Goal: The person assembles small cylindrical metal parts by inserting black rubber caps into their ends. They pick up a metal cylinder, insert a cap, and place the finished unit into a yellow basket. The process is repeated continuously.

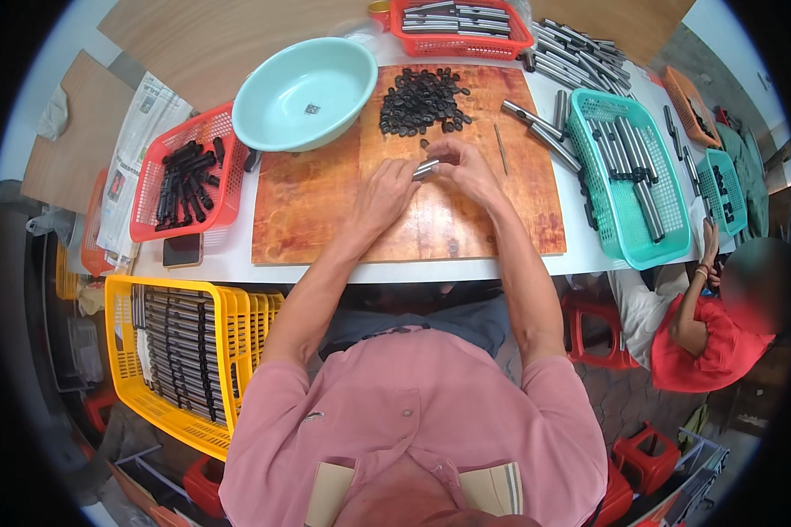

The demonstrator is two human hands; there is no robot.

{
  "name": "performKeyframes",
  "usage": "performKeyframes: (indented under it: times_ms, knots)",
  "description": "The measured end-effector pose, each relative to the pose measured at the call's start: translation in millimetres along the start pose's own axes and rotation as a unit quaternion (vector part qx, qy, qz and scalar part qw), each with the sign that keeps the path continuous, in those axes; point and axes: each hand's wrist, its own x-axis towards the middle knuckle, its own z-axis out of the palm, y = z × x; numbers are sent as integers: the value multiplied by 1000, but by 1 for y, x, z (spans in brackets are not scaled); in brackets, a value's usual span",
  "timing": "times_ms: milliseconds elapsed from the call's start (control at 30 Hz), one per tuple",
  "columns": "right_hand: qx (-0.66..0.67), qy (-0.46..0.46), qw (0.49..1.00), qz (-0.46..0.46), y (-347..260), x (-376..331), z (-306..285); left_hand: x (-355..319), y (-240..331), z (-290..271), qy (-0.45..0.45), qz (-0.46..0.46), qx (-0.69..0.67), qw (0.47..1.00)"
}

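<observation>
Centre: reddish-brown grained board point(325, 211) bearing a heap of black caps point(422, 101). Upper left: pale turquoise bowl point(272, 105); red basket point(228, 189) of black parts. Right: teal basket point(668, 237) of grey tubes. Lower left: yellow crate point(237, 334). Bottom: pink shirt point(413, 422).

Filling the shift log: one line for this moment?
left hand: holds metal tube | right hand: on tube end | black caps: heaped behind

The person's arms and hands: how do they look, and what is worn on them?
Both forearms are bare; the left hand and right hand wear no gloves. Short pink sleeves of a buttoned shirt end above the elbows. No watch or ring is visible.
</observation>
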Motion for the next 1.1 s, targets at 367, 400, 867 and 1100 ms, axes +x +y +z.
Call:
performKeyframes:
  times_ms: [367, 400, 867, 1100]
  knots:
    - [22, -18, 1000, -8, 2, -17, -3, -3, 10, -2, -7, -17, -26, 999]
    - [23, -18, 1000, -10, 4, -17, -4, -2, 11, -3, -6, -15, -30, 999]
    - [-327, 52, 943, -28, -15, 39, 24, 12, 14, -15, -60, -14, -16, 998]
    - [-335, 109, 936, -15, 0, 50, 40, 6, 13, -12, -51, -44, -33, 997]
